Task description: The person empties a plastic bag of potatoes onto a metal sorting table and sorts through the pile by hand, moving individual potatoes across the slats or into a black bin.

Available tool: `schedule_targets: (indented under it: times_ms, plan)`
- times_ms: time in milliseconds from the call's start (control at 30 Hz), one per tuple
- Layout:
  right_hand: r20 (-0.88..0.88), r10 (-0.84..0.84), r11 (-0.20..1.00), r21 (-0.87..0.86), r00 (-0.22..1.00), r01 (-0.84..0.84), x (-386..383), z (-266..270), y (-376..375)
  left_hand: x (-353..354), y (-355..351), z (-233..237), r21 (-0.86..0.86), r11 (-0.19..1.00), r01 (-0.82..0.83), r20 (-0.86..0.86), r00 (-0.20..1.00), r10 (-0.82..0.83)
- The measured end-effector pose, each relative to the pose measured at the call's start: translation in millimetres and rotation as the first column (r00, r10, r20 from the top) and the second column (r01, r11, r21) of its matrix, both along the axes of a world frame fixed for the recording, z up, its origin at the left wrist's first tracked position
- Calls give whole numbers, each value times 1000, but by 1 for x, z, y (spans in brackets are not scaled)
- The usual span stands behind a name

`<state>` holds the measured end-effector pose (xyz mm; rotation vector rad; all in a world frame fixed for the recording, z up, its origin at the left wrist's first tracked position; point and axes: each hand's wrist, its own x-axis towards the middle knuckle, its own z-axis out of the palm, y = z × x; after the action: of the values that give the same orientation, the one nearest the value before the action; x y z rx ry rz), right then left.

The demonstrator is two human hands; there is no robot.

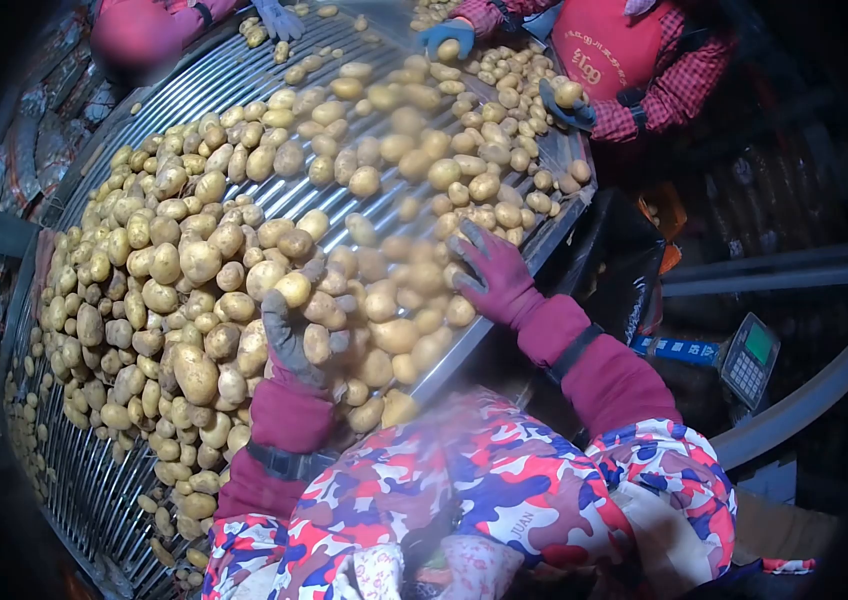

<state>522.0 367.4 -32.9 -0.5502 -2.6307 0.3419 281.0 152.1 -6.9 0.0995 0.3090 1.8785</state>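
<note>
My left hand (292,340), in a grey-palmed glove with a magenta sleeve, curls around a potato (316,344) at the near side of the pile. Another yellow potato (293,289) sits against its fingertips. To the right, my right hand (494,272), in a pink and grey glove, reaches over the potatoes (484,187) by the metal edge. Its fingers are spread and touch the heap, with nothing gripped that I can see. A hazy smear across the middle of the view blurs the potatoes between my hands.
Potatoes cover a ribbed metal roller table (104,500) with a raised metal rim (559,225). Across it, a co-worker in a red apron (604,50) holds potatoes in gloved hands; another person's gloved hand (279,20) is at top left. A scale display (749,360) stands at right.
</note>
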Motion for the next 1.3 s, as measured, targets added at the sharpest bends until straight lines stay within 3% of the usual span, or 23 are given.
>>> schedule_targets:
  times_ms: [100,233,333,400,500,533,600,667,700,733,833,867,933,1000,1033,1100,1167,1200,1300]
  plan:
    - [43,-21,1000,-10,999,21,-1,3,0,-6,0,-1,35,998,54,16,998,-55]
    - [54,-7,997,-75,999,12,0,-4,6,5,4,12,70,997,7,-42,999,-4]
    - [81,-17,998,-57,997,22,3,-10,8,-7,5,-1,14,995,103,8,995,-103]
    - [91,-45,998,-48,995,49,4,-14,6,-6,8,0,-22,994,106,-74,991,-108]
    - [73,-79,997,-12,994,80,0,-16,10,-1,13,21,-304,952,41,-141,986,-87]
    - [81,-94,992,-81,992,100,-2,-14,17,-1,18,23,-339,941,9,-171,983,-70]
    - [99,-127,967,-209,987,146,-7,-7,33,-2,26,23,-394,918,-50,-232,972,-46]
    - [178,-247,940,-192,952,280,-7,-3,60,-15,29,27,-311,949,45,-231,965,-121]
    - [220,-306,921,-178,926,347,-4,-1,71,-25,30,28,-266,959,96,-229,960,-160]
    - [243,-348,926,-63,906,372,1,1,80,-40,33,18,-146,967,208,-89,971,-222]
    - [302,-464,878,282,833,387,12,10,98,-62,39,32,-298,955,10,-279,955,-97]
    - [297,-547,833,285,783,474,10,11,91,-70,41,29,-334,942,-12,-313,945,-99]
    - [453,-380,844,-188,807,503,-25,33,82,-71,47,27,-363,931,-49,-346,934,-86]
    - [303,-86,944,-281,949,175,-52,30,28,-62,52,27,-416,908,-55,-335,937,-97]
    - [156,56,992,-118,986,-37,-53,31,-7,-58,56,25,-413,909,-58,-332,939,-90]
    - [94,232,972,17,968,-235,-54,27,-25,-52,60,20,-407,910,-79,-327,943,-65]
    - [207,254,966,-106,945,-236,-60,10,-10,-45,54,26,-398,913,-87,-355,933,-66]
    - [418,192,972,-206,888,-113,-70,-5,11,-46,54,27,-405,911,-80,-347,935,-72]
    - [352,33,980,173,935,-100,-56,-5,57,-54,56,19,-306,951,41,-197,975,-105]
